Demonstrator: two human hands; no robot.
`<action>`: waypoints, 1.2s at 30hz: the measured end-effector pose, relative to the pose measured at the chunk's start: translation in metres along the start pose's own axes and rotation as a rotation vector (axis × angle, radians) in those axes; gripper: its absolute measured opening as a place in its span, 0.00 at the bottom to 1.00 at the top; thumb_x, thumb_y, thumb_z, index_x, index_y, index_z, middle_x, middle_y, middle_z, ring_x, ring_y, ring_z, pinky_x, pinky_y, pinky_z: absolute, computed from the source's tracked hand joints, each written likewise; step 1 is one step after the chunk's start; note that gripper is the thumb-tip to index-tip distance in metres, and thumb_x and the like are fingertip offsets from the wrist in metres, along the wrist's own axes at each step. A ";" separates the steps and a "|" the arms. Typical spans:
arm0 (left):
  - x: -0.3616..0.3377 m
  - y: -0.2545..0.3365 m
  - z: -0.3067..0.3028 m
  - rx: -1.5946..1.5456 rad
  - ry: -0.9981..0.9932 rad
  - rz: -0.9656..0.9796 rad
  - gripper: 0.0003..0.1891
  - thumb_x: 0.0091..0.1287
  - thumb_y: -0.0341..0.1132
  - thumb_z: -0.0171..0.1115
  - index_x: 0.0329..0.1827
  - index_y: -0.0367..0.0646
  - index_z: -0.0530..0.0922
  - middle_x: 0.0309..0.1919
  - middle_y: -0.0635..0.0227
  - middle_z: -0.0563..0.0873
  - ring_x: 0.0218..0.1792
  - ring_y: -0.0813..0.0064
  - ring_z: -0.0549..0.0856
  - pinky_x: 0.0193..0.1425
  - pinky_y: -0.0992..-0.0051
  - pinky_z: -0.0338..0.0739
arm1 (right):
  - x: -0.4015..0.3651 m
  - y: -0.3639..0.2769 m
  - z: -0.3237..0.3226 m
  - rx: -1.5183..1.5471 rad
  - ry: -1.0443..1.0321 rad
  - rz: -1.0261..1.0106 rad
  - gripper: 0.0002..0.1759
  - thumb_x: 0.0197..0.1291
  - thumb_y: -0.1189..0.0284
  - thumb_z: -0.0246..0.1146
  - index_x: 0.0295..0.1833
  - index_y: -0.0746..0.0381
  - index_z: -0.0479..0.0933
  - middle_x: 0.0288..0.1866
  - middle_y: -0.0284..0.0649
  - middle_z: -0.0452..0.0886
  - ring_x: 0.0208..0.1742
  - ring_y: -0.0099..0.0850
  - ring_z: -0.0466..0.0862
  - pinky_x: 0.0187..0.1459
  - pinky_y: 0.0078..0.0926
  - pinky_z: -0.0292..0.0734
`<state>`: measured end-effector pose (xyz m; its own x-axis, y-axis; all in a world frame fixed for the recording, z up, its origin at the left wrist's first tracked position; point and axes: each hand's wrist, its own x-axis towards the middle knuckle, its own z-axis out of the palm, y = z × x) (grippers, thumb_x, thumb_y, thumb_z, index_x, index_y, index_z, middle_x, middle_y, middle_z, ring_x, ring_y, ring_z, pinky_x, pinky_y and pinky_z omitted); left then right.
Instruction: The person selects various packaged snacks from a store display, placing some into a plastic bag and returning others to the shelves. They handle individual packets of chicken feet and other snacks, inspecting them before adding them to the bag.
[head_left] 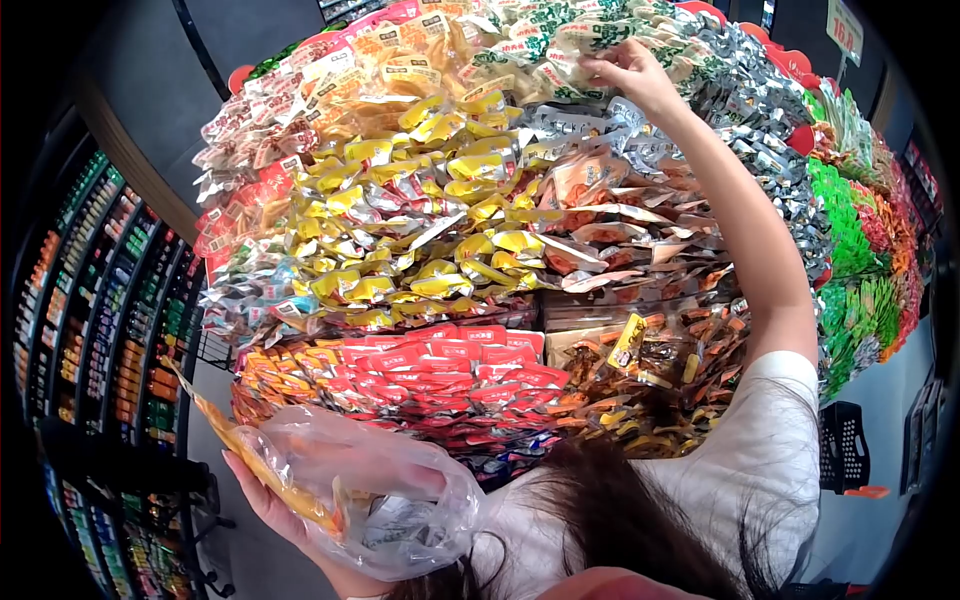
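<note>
My left hand (265,505) grips a long orange-yellow snack packet (285,485) together with a clear plastic bag (425,475). The bag hangs open at the lower left, with a silvery packet (398,522) visible inside. My right hand (635,78) is stretched to the far side of the display, among white-and-green snack packets (560,75). Its thumb and forefinger pinch at one of these packets, partly hidden by the fingers. Closer to me are yellow packets (485,165), brownish packets (610,235) and red packets (450,350).
Silver packets (745,110) and green packets (850,220) cover the display's right side. A price sign (845,32) stands at the upper right. Shelves of bottles and jars (100,300) line the left. A black basket (845,445) is at the right.
</note>
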<state>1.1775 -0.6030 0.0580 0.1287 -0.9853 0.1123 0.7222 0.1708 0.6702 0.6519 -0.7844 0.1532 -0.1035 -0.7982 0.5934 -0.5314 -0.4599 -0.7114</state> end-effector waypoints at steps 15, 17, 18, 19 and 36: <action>0.004 0.002 -0.004 0.081 0.108 0.026 0.20 0.70 0.50 0.49 0.55 0.45 0.74 0.46 0.74 0.81 0.48 0.80 0.79 0.54 0.75 0.74 | 0.026 0.020 -0.008 -0.058 -0.077 0.012 0.25 0.51 0.54 0.70 0.42 0.64 0.76 0.35 0.37 0.80 0.36 0.24 0.79 0.39 0.21 0.74; 0.005 0.002 -0.009 0.098 0.130 0.048 0.20 0.70 0.50 0.49 0.55 0.45 0.74 0.46 0.74 0.81 0.47 0.80 0.79 0.54 0.75 0.74 | 0.003 -0.021 0.007 -0.153 -0.109 -0.017 0.24 0.50 0.54 0.70 0.37 0.65 0.75 0.31 0.38 0.79 0.33 0.23 0.79 0.35 0.23 0.75; 0.007 0.003 -0.015 0.073 0.095 0.034 0.20 0.71 0.49 0.49 0.55 0.45 0.74 0.46 0.74 0.81 0.48 0.80 0.79 0.54 0.75 0.74 | 0.005 -0.018 0.009 -0.296 -0.128 -0.006 0.24 0.50 0.54 0.70 0.34 0.65 0.74 0.29 0.38 0.78 0.33 0.23 0.79 0.34 0.21 0.75; 0.008 0.004 -0.018 0.048 0.061 0.019 0.20 0.71 0.49 0.49 0.55 0.44 0.74 0.47 0.74 0.81 0.49 0.80 0.79 0.55 0.75 0.74 | 0.007 -0.016 0.009 -0.372 -0.102 -0.007 0.24 0.50 0.55 0.70 0.34 0.66 0.73 0.29 0.38 0.78 0.32 0.23 0.79 0.33 0.21 0.76; 0.007 -0.006 -0.005 -0.008 -0.190 -0.001 0.23 0.73 0.46 0.44 0.65 0.43 0.66 0.55 0.70 0.75 0.54 0.78 0.76 0.61 0.76 0.69 | 0.011 -0.030 0.008 -0.673 -0.316 0.287 0.30 0.43 0.52 0.68 0.46 0.64 0.80 0.34 0.40 0.83 0.33 0.26 0.83 0.38 0.22 0.81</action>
<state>1.1774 -0.6107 0.0505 -0.0017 -0.9686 0.2485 0.7281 0.1691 0.6643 0.6733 -0.7828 0.1777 -0.1236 -0.9688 0.2149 -0.9244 0.0337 -0.3799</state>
